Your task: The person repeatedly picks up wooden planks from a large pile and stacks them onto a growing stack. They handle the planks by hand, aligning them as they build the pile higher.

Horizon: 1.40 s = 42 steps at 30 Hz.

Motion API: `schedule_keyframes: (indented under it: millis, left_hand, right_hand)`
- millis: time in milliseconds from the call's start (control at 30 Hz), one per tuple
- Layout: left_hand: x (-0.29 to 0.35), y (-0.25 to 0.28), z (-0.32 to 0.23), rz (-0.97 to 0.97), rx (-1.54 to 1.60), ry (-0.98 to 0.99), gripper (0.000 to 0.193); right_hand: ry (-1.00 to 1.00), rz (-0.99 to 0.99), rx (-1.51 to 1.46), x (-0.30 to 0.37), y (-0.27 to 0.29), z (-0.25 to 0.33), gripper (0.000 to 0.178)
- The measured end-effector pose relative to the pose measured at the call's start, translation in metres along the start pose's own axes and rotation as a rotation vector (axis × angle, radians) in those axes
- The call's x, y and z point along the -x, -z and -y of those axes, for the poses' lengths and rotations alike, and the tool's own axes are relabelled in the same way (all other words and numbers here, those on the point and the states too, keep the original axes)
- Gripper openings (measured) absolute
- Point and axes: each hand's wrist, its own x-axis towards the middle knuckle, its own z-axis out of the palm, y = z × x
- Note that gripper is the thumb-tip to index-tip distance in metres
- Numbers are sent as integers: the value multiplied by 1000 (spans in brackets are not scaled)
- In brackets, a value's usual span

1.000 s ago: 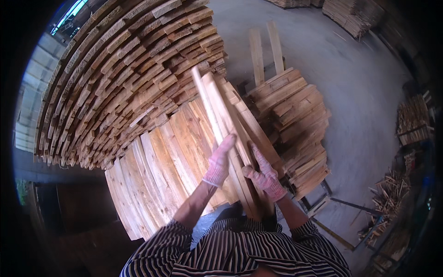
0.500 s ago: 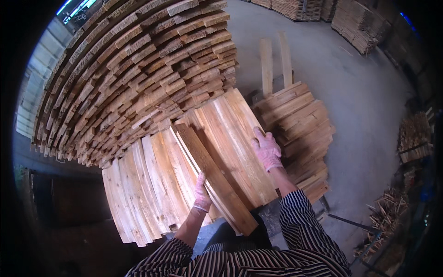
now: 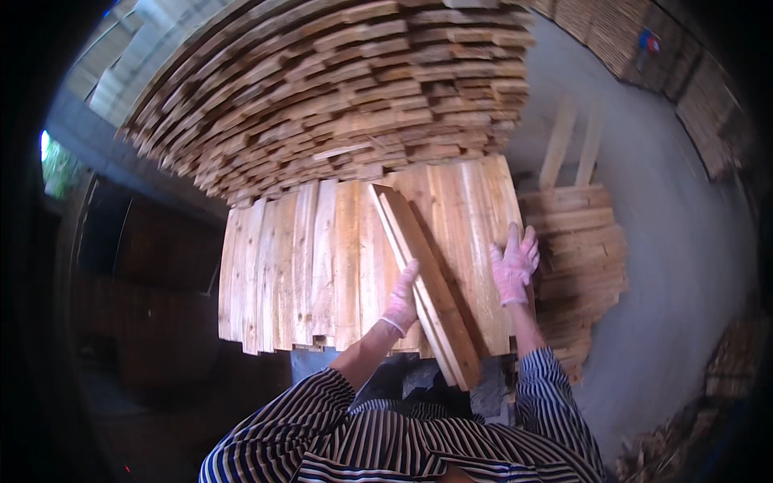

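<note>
A pair of wooden boards (image 3: 439, 298), pressed together and standing on edge, lies slantwise over a layer of flat boards (image 3: 346, 258). My left hand (image 3: 403, 299), in a pale pink glove, grips this pair from its left side; the fingers are partly hidden behind the wood. My right hand (image 3: 514, 267), gloved the same way, is at the right edge of the flat layer with fingers spread and nothing in them. Whether it touches the edge board, I cannot tell.
Behind the layer rises a tall stack of boards (image 3: 346, 88), ends facing me. A lower pile of boards (image 3: 576, 241) stands at the right, with two upright slats (image 3: 558, 145) beyond it. More lumber stacks (image 3: 596, 36) line the far right; scrap wood (image 3: 656, 447) lies at lower right.
My view has turned, so the whole scene sits further right and straighter. My right hand's fingers have spread apart at the layer's edge. The left hand keeps its hold on the boards.
</note>
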Motion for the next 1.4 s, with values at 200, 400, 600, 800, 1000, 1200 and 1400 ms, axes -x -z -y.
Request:
schedule_keyframes:
  millis: [200, 400, 600, 800, 1000, 1200, 1400]
  left_hand:
    - [11, 17, -33, 128, -343, -319, 50]
    - [52, 32, -193, 79, -740, 209, 72]
    - [44, 151, -363, 47, -1523, -170, 78]
    - [-19, 210, -503, 39, -2046, -412, 94]
    - [-96, 191, -488, 132, -2365, -545, 100]
    - [-96, 218, -496, 172, -2107, -554, 93]
    - [-84, 213, -491, -111, -2346, -449, 100]
  right_hand:
    - [243, 789, -542, 69, 17, 140, 106]
    - [19, 920, -984, 25, 27, 142, 95]
    - [299, 882, -61, -45, 52, 186, 107]
    - [439, 673, 276, -111, 4, 242, 102]
    - [472, 539, 410, -149, -67, 247, 78]
    - [408, 524, 279, -131, -94, 271, 62]
    - [381, 401, 138, -130, -115, 278, 67]
